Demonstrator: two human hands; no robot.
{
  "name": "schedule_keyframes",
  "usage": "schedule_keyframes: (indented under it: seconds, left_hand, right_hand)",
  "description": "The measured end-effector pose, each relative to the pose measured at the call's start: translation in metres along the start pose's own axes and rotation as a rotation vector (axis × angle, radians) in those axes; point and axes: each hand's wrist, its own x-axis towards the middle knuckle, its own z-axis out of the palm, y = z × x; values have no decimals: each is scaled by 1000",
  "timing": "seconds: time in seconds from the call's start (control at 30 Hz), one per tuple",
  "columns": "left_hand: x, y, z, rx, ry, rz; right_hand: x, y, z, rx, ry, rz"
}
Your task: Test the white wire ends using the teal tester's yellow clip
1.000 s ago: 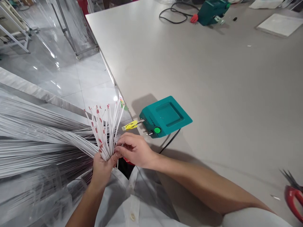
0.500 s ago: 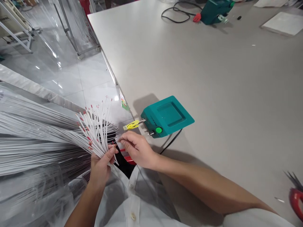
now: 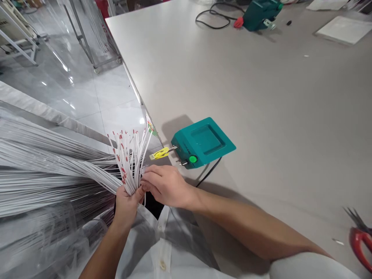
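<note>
My left hand (image 3: 125, 205) is closed round a thick bundle of white wires (image 3: 58, 170) whose red-tipped ends (image 3: 128, 151) fan upward just off the table's left edge. My right hand (image 3: 164, 184) rests against the fan on its right side, fingers curled and pinching among the wires near the left thumb. A small teal tester box (image 3: 203, 142) with a green button (image 3: 193, 159) sits on the grey table (image 3: 261, 97) just beyond my right hand. A yellow-sleeved probe (image 3: 159, 153) sticks out of its left face.
Red-handled scissors (image 3: 360, 240) lie at the table's right front edge. A second teal device (image 3: 260, 13) with a black cable (image 3: 213, 17) stands at the far end, beside white sheets (image 3: 344, 29). A clear plastic bag (image 3: 43, 236) lies under the wires; shiny floor and metal racks are to the left.
The wire ends had tipped left while my right hand pulled away toward the probe. Now the fan stands upright again and my right hand is back against it.
</note>
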Motion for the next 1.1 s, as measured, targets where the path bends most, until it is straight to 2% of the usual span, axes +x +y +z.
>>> schedule_keyframes:
  seconds: [0.1, 0.17, 0.37, 0.6, 0.77, 0.9, 1.0, 1.1]
  left_hand:
    - [-2, 2, 3, -121, -19, -12]
    - [-4, 6, 5, -197, -12, -27]
    - [-7, 16, 1, -329, 66, -90]
    - [-12, 18, -3, -311, 88, -80]
    - [-22, 21, -5, -296, 52, -33]
    - [-32, 22, -11, -213, 13, 31]
    - [-37, 21, -14, -150, -39, 48]
    - [-41, 21, -15, -164, -23, 40]
  right_hand:
    - [1, -2, 0, 10, 28, 122]
    - [1, -4, -1, 35, 35, 145]
    - [-2, -1, -1, 60, -13, 82]
    - [1, 3, 3, 308, 144, 71]
    - [3, -11, 2, 419, 127, 71]
    - [2, -24, 0, 333, 88, 66]
    - [3, -33, -4, 177, -24, -64]
    - [4, -40, -7, 56, -98, -141]
